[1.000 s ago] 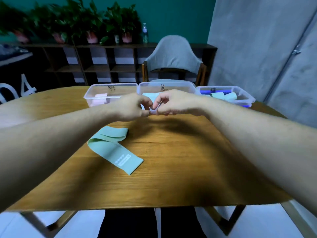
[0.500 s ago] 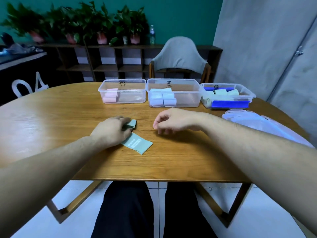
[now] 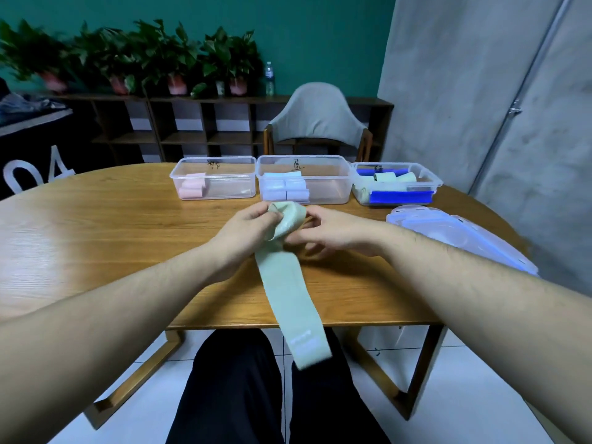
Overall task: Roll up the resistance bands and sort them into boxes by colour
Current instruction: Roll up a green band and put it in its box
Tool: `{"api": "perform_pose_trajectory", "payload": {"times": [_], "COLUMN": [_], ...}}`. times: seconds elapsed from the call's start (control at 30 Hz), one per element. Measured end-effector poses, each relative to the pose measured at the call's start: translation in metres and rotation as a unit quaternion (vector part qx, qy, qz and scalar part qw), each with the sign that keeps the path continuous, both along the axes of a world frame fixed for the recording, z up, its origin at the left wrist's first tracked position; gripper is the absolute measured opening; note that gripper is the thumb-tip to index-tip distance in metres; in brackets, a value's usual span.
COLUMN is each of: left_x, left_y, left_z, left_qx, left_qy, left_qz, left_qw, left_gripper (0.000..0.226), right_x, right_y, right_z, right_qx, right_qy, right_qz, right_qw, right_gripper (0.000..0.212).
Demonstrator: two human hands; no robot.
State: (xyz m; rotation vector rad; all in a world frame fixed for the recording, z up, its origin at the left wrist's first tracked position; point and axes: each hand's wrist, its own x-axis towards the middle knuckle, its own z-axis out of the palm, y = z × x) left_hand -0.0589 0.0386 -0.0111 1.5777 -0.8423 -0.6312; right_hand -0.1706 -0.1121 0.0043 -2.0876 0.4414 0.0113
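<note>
Head view, looking down over a wooden table (image 3: 96, 238). Left hand (image 3: 246, 230) curled round the upper end of a pale green resistance band (image 3: 288, 283), thumb and fingers (image 3: 256, 214) pinching the looped top. Right hand (image 3: 333, 232) just beside it, fingers curled in against the same loop; grip there partly hidden, touching the band for certain. Band held up above the table, its loose length hanging down toward the viewer, past the near table edge, printed label end over the black-trousered lap (image 3: 237, 389).

Along the far side of the table, three clear plastic boxes in a row. Left box (image 3: 214, 178) with pink rolls (image 3: 191, 189) at its left end. Middle box (image 3: 304, 179) with pale blue rolls (image 3: 285, 189) stacked at its left end. Right box (image 3: 397, 184) with pale green rolls (image 3: 386, 177) and dark blue bands (image 3: 400, 197). Handwritten marks on each box, too small to read. Clear lids (image 3: 448, 232) stacked on the table, to the right, near the right forearm.

Behind the table, a grey chair (image 3: 317, 116), a dark shelf unit (image 3: 198, 123) topped with potted plants (image 3: 153, 59) and a water bottle (image 3: 269, 79), green wall beyond.
</note>
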Motion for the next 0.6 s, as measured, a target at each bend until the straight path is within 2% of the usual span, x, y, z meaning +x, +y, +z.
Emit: {"api": "perform_pose_trajectory", "payload": {"times": [0.07, 0.17, 0.27, 0.47, 0.6], "left_x": [-0.011, -0.021, -0.022, -0.014, -0.003], "left_y": [-0.009, -0.022, -0.037, -0.061, -0.081], "left_z": [0.008, 0.015, 0.014, -0.005, -0.016], "left_qx": [-0.023, -0.042, -0.039, -0.013, -0.018], "left_qy": [0.095, 0.153, 0.204, 0.197, 0.164], "left_qz": [-0.007, 0.001, 0.025, 0.066, 0.076], "left_qw": [0.995, 0.987, 0.978, 0.978, 0.983], "left_gripper": [0.022, 0.021, 0.019, 0.028, 0.012], "right_x": [-0.008, -0.018, -0.024, -0.014, -0.001], "right_y": [-0.003, -0.006, -0.011, -0.029, -0.043], "right_z": [0.005, 0.008, 0.007, -0.005, -0.019], "right_qx": [0.035, 0.127, 0.148, 0.127, 0.124], "right_qy": [-0.004, -0.025, -0.060, -0.078, -0.074], "right_qz": [0.005, 0.014, -0.030, -0.126, -0.137], "right_qw": [0.999, 0.991, 0.987, 0.981, 0.980], "right_gripper": [0.044, 0.032, 0.024, 0.013, 0.006]}}
